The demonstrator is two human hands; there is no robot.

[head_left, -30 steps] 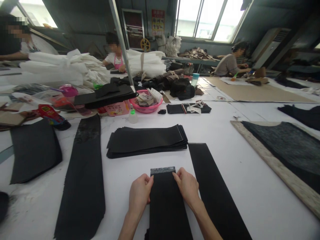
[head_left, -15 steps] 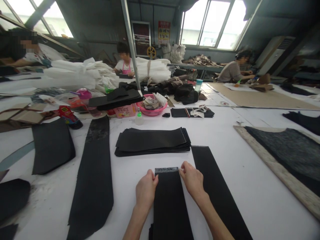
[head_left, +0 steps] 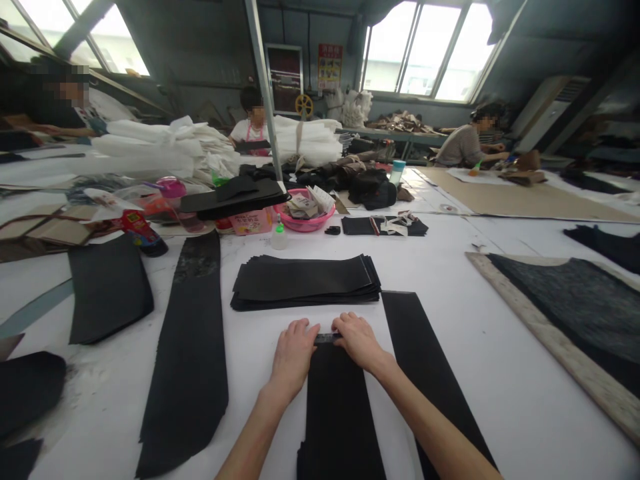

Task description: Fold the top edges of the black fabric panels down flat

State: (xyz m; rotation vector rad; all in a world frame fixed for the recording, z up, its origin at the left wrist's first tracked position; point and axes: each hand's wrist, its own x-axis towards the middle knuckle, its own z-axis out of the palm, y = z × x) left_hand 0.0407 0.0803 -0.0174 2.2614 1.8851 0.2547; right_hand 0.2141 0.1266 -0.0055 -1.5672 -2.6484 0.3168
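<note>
A long black strip of sheet material (head_left: 343, 413) lies lengthwise before me, with a mottled grey band (head_left: 327, 339) across its far end. My left hand (head_left: 295, 357) grips the left corner of that end, fingers curled over the edge. On the other side, my right hand (head_left: 359, 341) has its bent fingers closed on the edge near the right corner. Only a short part of the band shows between the two hands. Just beyond them sits a stack of black pieces (head_left: 303, 280). Another black strip (head_left: 425, 360) lies to the right, beside my right forearm.
Long black pieces (head_left: 187, 360) lie at left. Farther back stand a small green-capped bottle (head_left: 279, 237), a pink basket (head_left: 327, 223) and a metal post (head_left: 265, 87). A board with dark fabric (head_left: 575, 293) is at right. Several people work beyond the table.
Both hands have shifted onto the strip's far edge, the right one moving left. They now cover the ends of the grey band, which showed almost whole before.
</note>
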